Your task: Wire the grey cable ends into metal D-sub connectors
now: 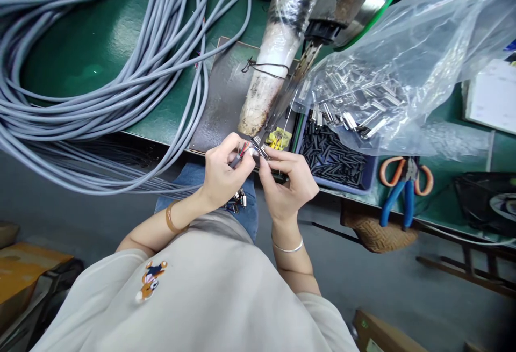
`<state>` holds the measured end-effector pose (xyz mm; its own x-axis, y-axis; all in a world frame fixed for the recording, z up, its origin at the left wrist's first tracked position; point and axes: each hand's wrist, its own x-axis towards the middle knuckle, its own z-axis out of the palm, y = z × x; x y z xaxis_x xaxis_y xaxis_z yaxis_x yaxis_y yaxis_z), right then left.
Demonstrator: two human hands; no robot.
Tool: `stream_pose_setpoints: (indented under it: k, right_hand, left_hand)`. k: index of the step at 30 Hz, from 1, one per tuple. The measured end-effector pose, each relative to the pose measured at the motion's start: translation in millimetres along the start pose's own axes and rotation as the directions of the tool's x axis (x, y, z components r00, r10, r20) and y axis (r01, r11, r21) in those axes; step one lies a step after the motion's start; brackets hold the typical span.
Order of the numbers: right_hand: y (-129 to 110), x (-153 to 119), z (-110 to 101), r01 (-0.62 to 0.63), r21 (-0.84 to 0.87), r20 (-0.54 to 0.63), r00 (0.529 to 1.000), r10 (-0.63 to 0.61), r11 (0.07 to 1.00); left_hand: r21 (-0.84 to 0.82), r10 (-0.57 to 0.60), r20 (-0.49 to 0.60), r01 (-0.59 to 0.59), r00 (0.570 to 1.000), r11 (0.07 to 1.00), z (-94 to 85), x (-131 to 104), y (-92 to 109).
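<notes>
My left hand point(228, 169) pinches the stripped end of a grey cable point(236, 162), whose thin coloured wires point(242, 149) fan out at the fingertips. Between thumb and fingers, my right hand point(287, 180) grips a small metal multi-pin connector point(258, 146) right beside those wires. Whether wires and connector touch is too small to tell. Just above them, the tip of a fixed soldering iron point(271, 121) points down, next to a white-wrapped tube point(264, 78). A yellow sponge point(279, 138) lies behind the right fingers. Several more connectors point(237, 200) rest on my lap.
Coiled grey cables point(100, 86) cover the bench's left side. A blue tray point(367, 177) holds short black sleeves point(330, 153), under a clear bag point(427, 45) of metal connectors. Cutters point(408, 185) lie at the right edge; a solder spool point(373, 11) stands above.
</notes>
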<state>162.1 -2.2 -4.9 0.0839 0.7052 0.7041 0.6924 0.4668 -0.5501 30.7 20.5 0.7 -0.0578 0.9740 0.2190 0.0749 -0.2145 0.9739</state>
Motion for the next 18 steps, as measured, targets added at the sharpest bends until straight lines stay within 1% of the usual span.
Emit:
stream_pose_setpoints:
  k: [7, 13, 16, 18]
  right_hand:
    - [-2.8, 3.8, -2.1, 0.044, -0.042, -0.001, 0.999, -0.045, 0.998]
    - [0.0, -4.6, -7.0, 0.166, -0.133, 0.073, 0.985, -0.157, 0.977]
    - [0.2, -6.9, -9.2, 0.183, -0.149, 0.071, 0.982, -0.174, 0.972]
    - [-1.1, -7.1, -10.6, 0.168, -0.15, 0.052, 0.985, -0.162, 0.974]
  left_hand:
    - [0.004, 0.038, -0.018, -0.038, 0.999, 0.999, -0.2, 3.2, 4.8]
    - [-0.022, -0.063, 0.032, 0.064, 0.998, 0.998, -2.6, -1.8, 1.8]
    - [-0.045, -0.101, 0.043, 0.103, 0.994, 0.994, -3.5, -4.6, 1.2]
    - [-0.078, -0.121, 0.073, 0.127, 0.99, 0.989, -4.9, -6.0, 3.0]
